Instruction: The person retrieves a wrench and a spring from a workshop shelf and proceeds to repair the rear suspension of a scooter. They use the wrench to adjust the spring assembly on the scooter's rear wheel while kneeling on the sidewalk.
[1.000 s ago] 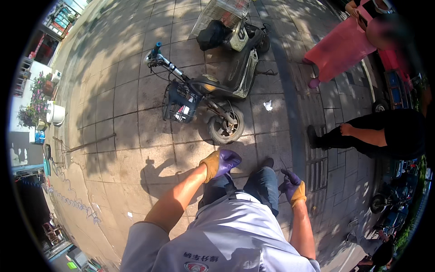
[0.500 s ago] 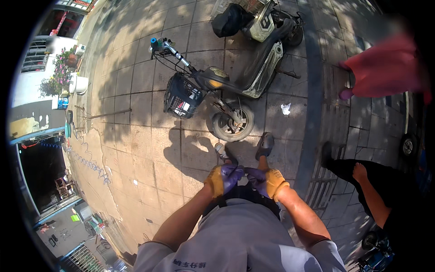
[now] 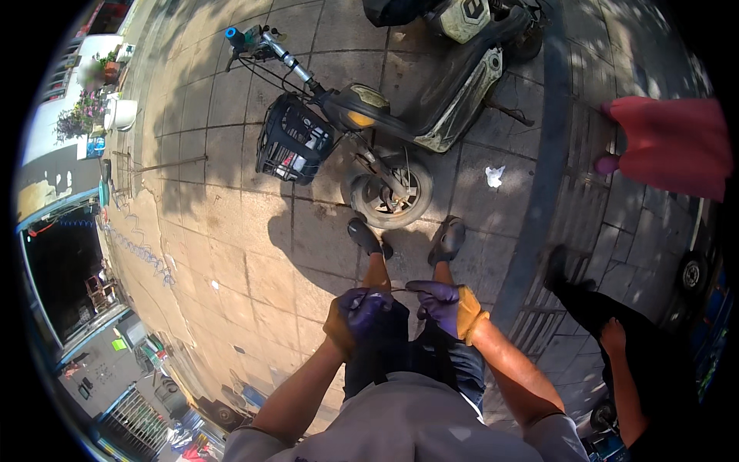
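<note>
My left hand and my right hand wear purple and yellow work gloves and are raised in front of my waist. A short, thin dark strand stretches between my pinched fingers; whether it is wire or cord I cannot tell. Both hands are closed on it, one at each end. Just beyond my feet stands a worn electric scooter. Its front wheel is turned aside, and a dark basket with items inside hangs at its front.
A crumpled white paper lies on the paving right of the wheel. At right are a person in dark clothing and someone in a pink garment. A blue coiled hose and a metal rod lie at left.
My hands have drawn a little apart, and the thin strand now shows between them. My left foot has shifted. The scooter appears larger and higher in view.
</note>
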Action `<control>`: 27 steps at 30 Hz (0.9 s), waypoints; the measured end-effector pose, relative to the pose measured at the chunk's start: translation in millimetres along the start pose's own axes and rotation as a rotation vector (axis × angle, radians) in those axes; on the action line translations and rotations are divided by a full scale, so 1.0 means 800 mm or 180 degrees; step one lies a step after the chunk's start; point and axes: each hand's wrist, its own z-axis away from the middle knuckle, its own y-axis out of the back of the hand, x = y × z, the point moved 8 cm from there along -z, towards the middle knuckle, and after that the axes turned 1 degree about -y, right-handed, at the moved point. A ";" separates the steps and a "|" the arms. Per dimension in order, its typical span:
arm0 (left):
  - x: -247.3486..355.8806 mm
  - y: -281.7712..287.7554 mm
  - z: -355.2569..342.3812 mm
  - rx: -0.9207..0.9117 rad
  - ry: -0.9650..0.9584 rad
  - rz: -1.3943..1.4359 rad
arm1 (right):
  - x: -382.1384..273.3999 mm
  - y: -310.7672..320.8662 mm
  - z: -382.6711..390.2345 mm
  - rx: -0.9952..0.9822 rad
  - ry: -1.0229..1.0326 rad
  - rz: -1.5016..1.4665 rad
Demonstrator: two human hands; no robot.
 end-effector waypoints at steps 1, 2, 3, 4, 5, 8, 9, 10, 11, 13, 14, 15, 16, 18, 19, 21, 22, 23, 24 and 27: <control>-0.021 -0.004 -0.014 -0.0097 0.0232 0.0128 | 0.007 0.006 -0.012 0.0084 -0.0077 0.0250; -0.033 -0.008 -0.029 -0.0118 0.0081 0.0178 | 0.024 0.013 -0.025 0.0140 -0.0112 0.0220; -0.046 -0.014 -0.043 -0.0141 -0.0069 0.0227 | 0.042 0.019 -0.037 0.0199 -0.0147 0.0188; -0.058 -0.018 -0.057 -0.0161 -0.0218 0.0278 | 0.059 0.025 -0.049 0.0258 -0.0183 0.0157; -0.074 -0.024 -0.070 -0.0215 -0.0064 0.0400 | 0.079 0.031 -0.058 0.0372 -0.0363 -0.0134; -0.091 -0.027 -0.100 -0.0347 -0.0053 0.0466 | 0.138 0.040 -0.080 0.0628 -0.0693 -0.0891; -0.106 -0.025 -0.106 -0.0317 0.0181 0.0658 | 0.161 0.040 -0.088 0.0659 -0.0684 -0.1105; -0.121 -0.027 -0.110 -0.0280 0.0419 0.0851 | 0.184 0.039 -0.094 0.0689 -0.0680 -0.1316; -0.134 -0.027 -0.113 -0.0247 0.0649 0.1051 | 0.186 0.038 -0.103 0.0751 -0.0592 -0.0829; -0.148 -0.012 -0.124 -0.0164 0.0750 0.0880 | 0.187 0.033 -0.119 0.0843 -0.0414 0.0151; -0.154 -0.005 -0.129 -0.0129 0.0783 0.0821 | 0.176 0.021 -0.129 0.0876 -0.0533 -0.0330; -0.161 0.000 -0.132 -0.0121 0.0865 0.0844 | 0.171 0.016 -0.134 0.0902 -0.0622 -0.0281; -0.169 0.005 -0.136 -0.0113 0.0947 0.0869 | 0.169 0.012 -0.138 0.0928 -0.0710 -0.0230; -0.178 0.017 -0.145 -0.0093 0.1056 0.1089 | 0.139 0.001 -0.153 0.1038 -0.0857 0.0057; -0.178 0.016 -0.147 -0.0152 0.1033 0.1174 | 0.135 0.001 -0.155 0.1031 -0.0825 -0.0032; -0.175 0.016 -0.146 -0.0248 0.1000 0.1305 | 0.131 -0.003 -0.155 0.0979 -0.0765 -0.0245; -0.174 0.016 -0.146 -0.0408 0.0978 0.1377 | 0.125 -0.003 -0.157 0.0976 -0.0709 -0.0243; -0.173 0.018 -0.145 -0.0455 0.0919 0.1240 | 0.121 -0.001 -0.159 0.0970 -0.0662 -0.0238; -0.170 0.020 -0.144 -0.0503 0.0863 0.1101 | 0.116 0.001 -0.159 0.0966 -0.0616 -0.0235; -0.169 0.026 -0.140 -0.0638 0.0883 0.0731 | 0.102 0.007 -0.154 0.1040 -0.0676 -0.0329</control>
